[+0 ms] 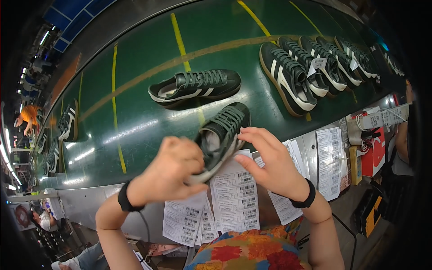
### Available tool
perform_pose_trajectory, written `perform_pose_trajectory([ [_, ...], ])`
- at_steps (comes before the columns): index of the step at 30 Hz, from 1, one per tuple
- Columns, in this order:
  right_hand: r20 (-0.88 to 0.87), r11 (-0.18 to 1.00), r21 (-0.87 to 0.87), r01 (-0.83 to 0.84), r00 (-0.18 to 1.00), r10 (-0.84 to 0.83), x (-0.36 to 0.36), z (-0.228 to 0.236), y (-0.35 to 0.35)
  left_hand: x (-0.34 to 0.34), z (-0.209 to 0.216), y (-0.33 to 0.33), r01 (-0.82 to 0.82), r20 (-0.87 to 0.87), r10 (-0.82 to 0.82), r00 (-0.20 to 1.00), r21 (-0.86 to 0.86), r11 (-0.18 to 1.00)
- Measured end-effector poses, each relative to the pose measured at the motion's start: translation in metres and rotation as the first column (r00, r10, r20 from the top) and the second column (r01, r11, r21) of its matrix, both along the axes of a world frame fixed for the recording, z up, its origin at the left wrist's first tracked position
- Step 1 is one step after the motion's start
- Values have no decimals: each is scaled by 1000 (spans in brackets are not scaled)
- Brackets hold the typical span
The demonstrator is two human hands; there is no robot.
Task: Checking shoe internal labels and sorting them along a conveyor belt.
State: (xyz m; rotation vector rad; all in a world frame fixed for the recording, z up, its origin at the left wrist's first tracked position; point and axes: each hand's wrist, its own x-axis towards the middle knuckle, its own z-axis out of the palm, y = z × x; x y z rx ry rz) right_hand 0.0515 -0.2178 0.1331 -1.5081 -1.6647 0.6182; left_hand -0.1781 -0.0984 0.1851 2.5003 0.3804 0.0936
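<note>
A dark green sneaker (227, 124) with white stripes and green laces is tilted in front of me, its toe pointing away to the right. My left hand (168, 171) is curled closed at the shoe's heel, slightly blurred. Against the sneaker's right side rest the fingertips of my right hand (270, 164), thumb and fingers spread apart. Beyond it a matching sneaker (195, 86) lies alone on the green belt, toe to the right. Printed label sheets (234, 198) lie below my hands on the metal edge.
Several similar sneakers (288, 78) stand in a row at the far right of the green belt (144, 130), some with white tags. More shoes (67, 121) sit at the left. A red box (372, 153) stands at the right, near further label sheets (329, 164).
</note>
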Motion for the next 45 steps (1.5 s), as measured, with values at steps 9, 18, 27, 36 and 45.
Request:
perform_pose_trajectory([
  [9,159,997,48,-68,986,59,-15,22,9,44,24,-77,30,173,39,984,-376,926],
  [18,-253,978,-183,-104,966,55,21,11,44,64,32,-63,146,206,-95,974,-253,956],
  [27,149,994,104,29,988,-44,19,16,34,61,40,-48,105,143,-76,987,-209,972],
  [36,437,876,371,307,775,-457,8,-58,73,-19,-64,155,-200,-69,306,949,619,759],
  [45,56,968,119,220,972,-227,8,-9,49,-26,-36,95,-165,-9,174,985,277,947],
])
